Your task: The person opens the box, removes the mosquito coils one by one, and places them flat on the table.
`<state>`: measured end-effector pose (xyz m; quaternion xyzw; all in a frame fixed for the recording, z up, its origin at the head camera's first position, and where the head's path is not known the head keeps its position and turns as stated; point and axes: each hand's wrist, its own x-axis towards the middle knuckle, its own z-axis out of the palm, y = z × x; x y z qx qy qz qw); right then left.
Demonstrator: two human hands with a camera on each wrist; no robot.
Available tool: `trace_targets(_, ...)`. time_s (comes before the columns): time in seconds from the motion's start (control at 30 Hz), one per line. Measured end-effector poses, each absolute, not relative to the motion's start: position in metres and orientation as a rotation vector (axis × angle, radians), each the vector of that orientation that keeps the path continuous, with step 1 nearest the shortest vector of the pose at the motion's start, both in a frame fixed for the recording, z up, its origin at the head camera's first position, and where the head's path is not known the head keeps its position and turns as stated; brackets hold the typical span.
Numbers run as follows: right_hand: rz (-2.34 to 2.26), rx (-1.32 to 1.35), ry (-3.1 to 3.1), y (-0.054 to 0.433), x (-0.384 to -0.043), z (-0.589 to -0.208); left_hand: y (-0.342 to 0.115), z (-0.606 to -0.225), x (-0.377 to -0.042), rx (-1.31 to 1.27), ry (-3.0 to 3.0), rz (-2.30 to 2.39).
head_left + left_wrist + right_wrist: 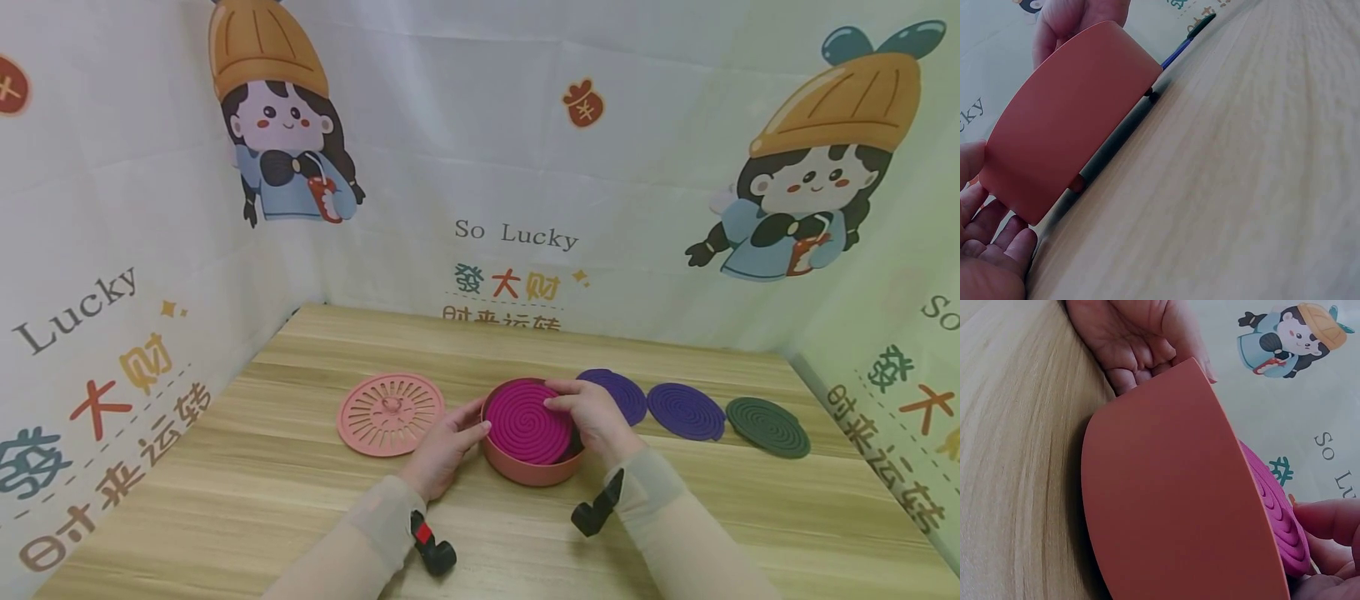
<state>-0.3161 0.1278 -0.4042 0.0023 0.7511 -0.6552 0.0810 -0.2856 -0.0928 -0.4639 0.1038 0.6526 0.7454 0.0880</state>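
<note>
A magenta spiral mosquito coil [528, 422] lies tilted at the mouth of a round coral tin [534, 472], its right edge above the dark interior. My left hand [442, 450] holds the tin by its left side, the thumb near the rim; in the left wrist view its fingers reach round the wall of the tin [1079, 112]. With thumb and fingers, my right hand [598, 417] pinches the right edge of the coil; the right wrist view shows that edge of the coil [1279, 519] standing above the rim. The inside of the tin is mostly hidden.
A coral slotted lid [412, 435] with a small knob lies left of the tin. To the right, two purple mosquito coils [684, 411] and a dark green mosquito coil [768, 427] lie in a row on the wooden table [247, 492]. A printed cloth [465, 108] hangs behind.
</note>
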Motion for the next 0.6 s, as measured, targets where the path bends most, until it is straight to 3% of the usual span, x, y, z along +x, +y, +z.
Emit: trace_targets(0.6,-1.949,-0.012,2.124,0.1312,-0.3124,-0.3993,-0.0927,-0.4659,-0.287,0.303,1.934,2.226)
